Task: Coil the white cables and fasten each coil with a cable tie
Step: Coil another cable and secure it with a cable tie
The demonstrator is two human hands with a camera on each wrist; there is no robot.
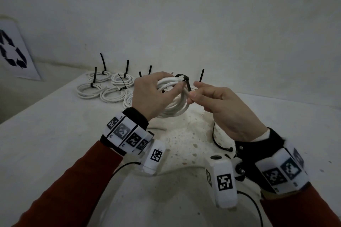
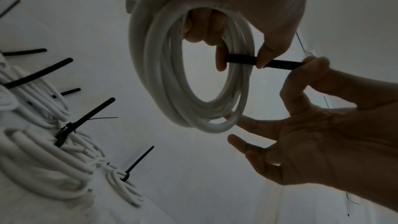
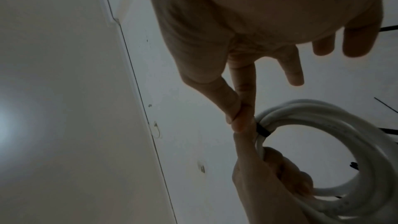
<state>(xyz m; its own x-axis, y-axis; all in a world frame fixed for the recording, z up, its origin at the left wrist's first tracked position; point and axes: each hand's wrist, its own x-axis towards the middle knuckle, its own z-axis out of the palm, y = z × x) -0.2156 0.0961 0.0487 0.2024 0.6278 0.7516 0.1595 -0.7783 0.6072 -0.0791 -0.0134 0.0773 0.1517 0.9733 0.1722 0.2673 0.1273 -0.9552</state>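
Observation:
A white cable coil (image 1: 173, 105) is held up above the table by my left hand (image 1: 155, 94), whose fingers curl through and around its top. A black cable tie (image 1: 186, 82) is looped over the coil's upper strands. My right hand (image 1: 192, 96) pinches the tie's tail between thumb and forefinger, just right of the coil. In the left wrist view the coil (image 2: 193, 67) hangs as a ring with the tie (image 2: 262, 62) stretched from it to the right hand's fingertips (image 2: 310, 62). The right wrist view shows the tie (image 3: 263, 131) wrapped around the coil (image 3: 323, 125).
Several tied white coils (image 1: 105, 88) with upright black tie tails lie at the table's far left. A loose black cable tie (image 1: 217, 140) lies on the stained white table (image 1: 55, 134) near my right wrist. A recycling-symbol sheet (image 1: 14, 51) leans against the wall at left.

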